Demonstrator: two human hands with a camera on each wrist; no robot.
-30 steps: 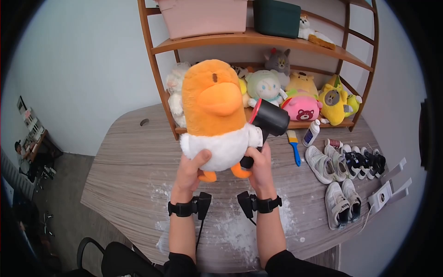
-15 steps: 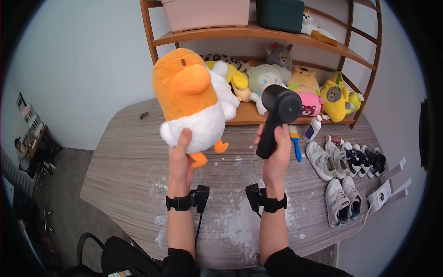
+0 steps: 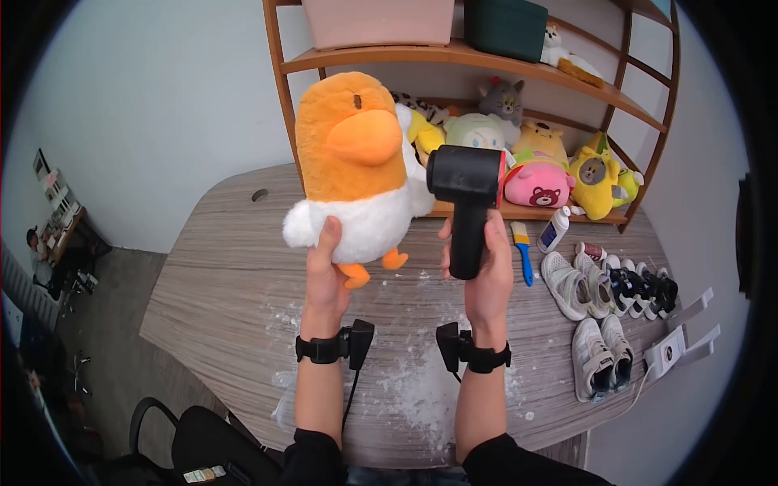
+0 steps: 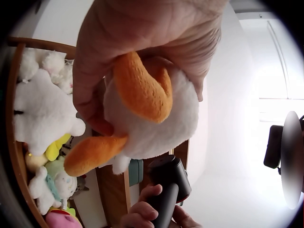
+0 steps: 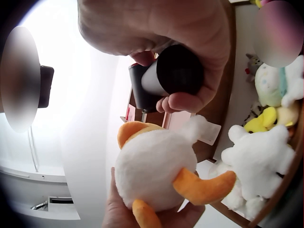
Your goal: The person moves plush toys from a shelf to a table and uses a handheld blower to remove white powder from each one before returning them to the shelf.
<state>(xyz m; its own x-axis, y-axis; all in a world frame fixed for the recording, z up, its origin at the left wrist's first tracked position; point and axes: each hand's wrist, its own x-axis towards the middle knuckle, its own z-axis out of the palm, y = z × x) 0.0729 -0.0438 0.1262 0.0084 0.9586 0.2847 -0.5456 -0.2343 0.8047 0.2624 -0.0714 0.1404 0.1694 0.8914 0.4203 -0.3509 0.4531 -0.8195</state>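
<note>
My left hand [image 3: 327, 275] grips a plush duck [image 3: 352, 150] low on its white body, the thumb across its front and the other fingers behind. The duck has an orange head and beak and stands upright in the air above the table. In the left wrist view its orange feet [image 4: 142, 90] hang beside the palm. My right hand [image 3: 489, 279] holds a black hair dryer [image 3: 468, 235] by its handle, with fingers curled round it. The dryer's barrel [image 3: 466, 172] lies level beside the duck, a red ring at its right end. No cord shows at the handle's base [image 5: 180, 71].
Behind, a wooden shelf [image 3: 478, 55] holds several plush toys [image 3: 539, 182], a pink bin [image 3: 377, 23] and a green bin [image 3: 504, 31]. On the table's right lie a brush [image 3: 523, 253], a white bottle [image 3: 553, 230], several shoes [image 3: 596, 356] and a white router [image 3: 668, 350]. White powder [image 3: 421, 405] marks the near tabletop.
The hands drew apart: the duck went left, then slightly back right. The hair dryer came out from behind the duck to the right and turned, so its red-ringed end now faces right.
</note>
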